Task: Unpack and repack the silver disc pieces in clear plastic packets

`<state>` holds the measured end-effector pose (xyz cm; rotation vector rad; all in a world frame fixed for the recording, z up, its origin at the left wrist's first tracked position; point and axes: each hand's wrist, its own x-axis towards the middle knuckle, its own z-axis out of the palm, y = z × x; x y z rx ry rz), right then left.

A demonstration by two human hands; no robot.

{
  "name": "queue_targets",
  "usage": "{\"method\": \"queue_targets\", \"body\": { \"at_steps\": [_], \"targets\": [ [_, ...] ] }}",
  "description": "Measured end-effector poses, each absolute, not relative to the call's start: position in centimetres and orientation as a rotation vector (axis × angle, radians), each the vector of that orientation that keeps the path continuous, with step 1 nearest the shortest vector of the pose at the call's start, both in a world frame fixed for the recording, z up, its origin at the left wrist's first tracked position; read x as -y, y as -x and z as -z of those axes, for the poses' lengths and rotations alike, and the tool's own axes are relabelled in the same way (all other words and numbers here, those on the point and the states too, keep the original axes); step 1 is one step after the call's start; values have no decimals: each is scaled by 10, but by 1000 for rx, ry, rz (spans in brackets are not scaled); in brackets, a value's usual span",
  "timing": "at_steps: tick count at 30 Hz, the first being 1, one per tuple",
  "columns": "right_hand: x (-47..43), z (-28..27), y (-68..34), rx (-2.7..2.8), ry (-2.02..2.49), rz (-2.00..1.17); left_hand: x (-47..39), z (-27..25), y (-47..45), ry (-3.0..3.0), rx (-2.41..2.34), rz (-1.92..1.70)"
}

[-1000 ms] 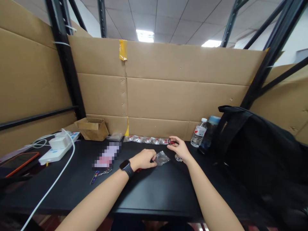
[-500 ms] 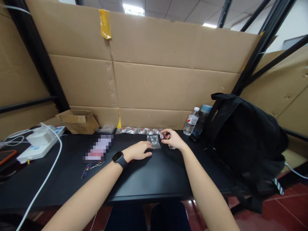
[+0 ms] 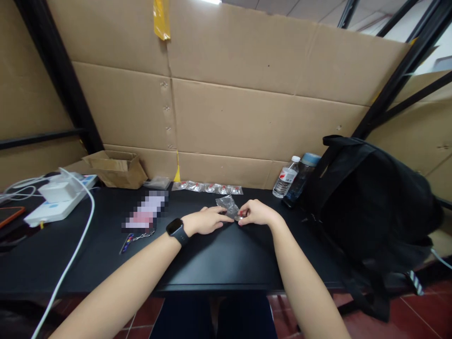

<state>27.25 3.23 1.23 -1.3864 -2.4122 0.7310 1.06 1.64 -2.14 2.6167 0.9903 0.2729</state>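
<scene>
A small clear plastic bag (image 3: 228, 203) lies tilted on the black table, between my hands. My left hand (image 3: 208, 221), with a dark watch on its wrist, has its fingers at the bag's lower left edge and grips it there. My right hand (image 3: 260, 213) pinches a small round item (image 3: 240, 217), clear or silvery with red on it, at the bag's near end. Whether the item is partly inside the bag I cannot tell. Behind, several similar red-and-clear round items in clear bags (image 3: 210, 188) form a row along the cardboard wall.
An open cardboard box (image 3: 118, 169) and a stack of clear bags (image 3: 157, 182) stand at the back left. A power strip (image 3: 58, 202) with white cables lies left. A keychain (image 3: 127, 243) lies near a blurred patch. Two bottles (image 3: 285, 178) and a black backpack (image 3: 370, 221) are right.
My right hand has come down and left with the round item to the bag's near end. My left hand has shifted right along the bag, which is now turned. The view has tipped downward.
</scene>
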Motion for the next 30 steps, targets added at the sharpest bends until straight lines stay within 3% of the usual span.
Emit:
{"method": "queue_targets", "body": {
  "at_steps": [8,13,20,30],
  "targets": [
    [-34,-8,-262,2351,1391,-587,-14,23,-12,-2611,-1053,-233],
    [-35,-4,-256,2376,1327,-654,-16,25,-11,-2602,-1040,-197],
    [-34,2,-243,2269,1512,-162,-22,34,-7,-2600,-981,-295],
    [-36,9,-231,2184,1573,-48,-15,12,-9,-2639,-1049,72]
  ]
}}
